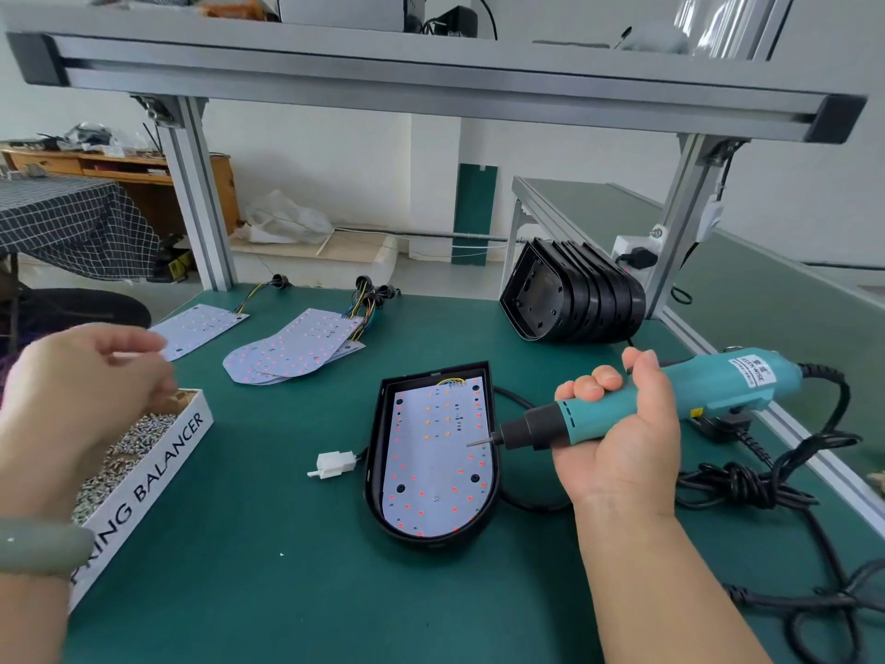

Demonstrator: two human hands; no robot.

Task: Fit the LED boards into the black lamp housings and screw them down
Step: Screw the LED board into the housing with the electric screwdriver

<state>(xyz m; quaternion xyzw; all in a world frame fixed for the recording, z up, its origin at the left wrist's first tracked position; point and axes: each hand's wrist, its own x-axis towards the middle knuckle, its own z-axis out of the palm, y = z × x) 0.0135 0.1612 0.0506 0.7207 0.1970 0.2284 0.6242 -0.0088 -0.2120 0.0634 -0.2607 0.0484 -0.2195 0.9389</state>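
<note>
The LED board lies face up inside the black lamp housing, which sits flat on the green tabletop, and I place everything else from that housing. I judge the board to be a thin, light, fairly stiff sheet with fragile emitters on its face and soldered wires at its square end. I would touch it only at the bare edges and never press on the dots or tug the wires. The housing looks like rigid moulded plastic, light enough to skid under a driver's push, so its outer wall is the place to steady it. Dark mounting holes show near the board's corners, and what may be one seated screw shows toward the rounded end. Just right of the housing, my right hand has its fingers wrapped firmly round the teal electric screwdriver, the bit tip hovering over the board's right edge. A white connector lies just left of the housing. Further left, my left hand hangs over the box of screws with fingers curled. It is blurred, so I cannot tell whether it pinches a screw. The screws are tiny and slippery. Beyond the housing to the left lie spare boards. Beyond it to the right, a stack of housings rests on its side.
</note>
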